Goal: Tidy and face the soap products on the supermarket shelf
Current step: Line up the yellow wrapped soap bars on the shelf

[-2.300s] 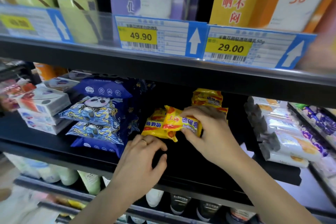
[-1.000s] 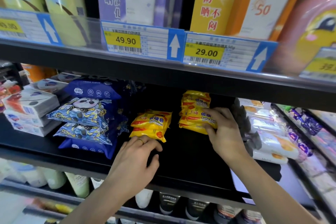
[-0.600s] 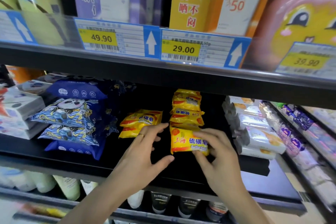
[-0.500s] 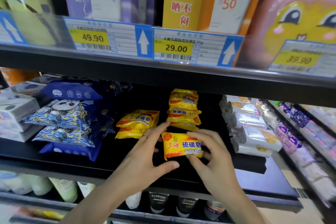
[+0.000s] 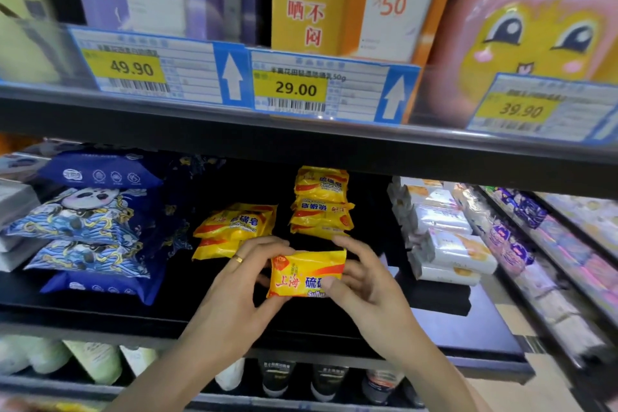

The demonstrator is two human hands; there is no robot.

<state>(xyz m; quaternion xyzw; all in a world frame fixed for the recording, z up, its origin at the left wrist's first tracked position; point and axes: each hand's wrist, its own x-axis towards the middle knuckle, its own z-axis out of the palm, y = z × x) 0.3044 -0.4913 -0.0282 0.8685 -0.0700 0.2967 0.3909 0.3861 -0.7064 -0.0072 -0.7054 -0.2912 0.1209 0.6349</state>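
Shelf [image 5: 100,314] first: the blue panda packs [image 5: 83,227] sit at its left edge, a short yellow stack [image 5: 234,227] mid-shelf and a taller stack [image 5: 321,201] behind it, labels mixed, so I judge they need facing. I hold one yellow soap bar [image 5: 302,273] just above the front edge, label toward me. My left hand [image 5: 234,294] and right hand [image 5: 364,288] each pinch an end, fingers curled narrowly round it.
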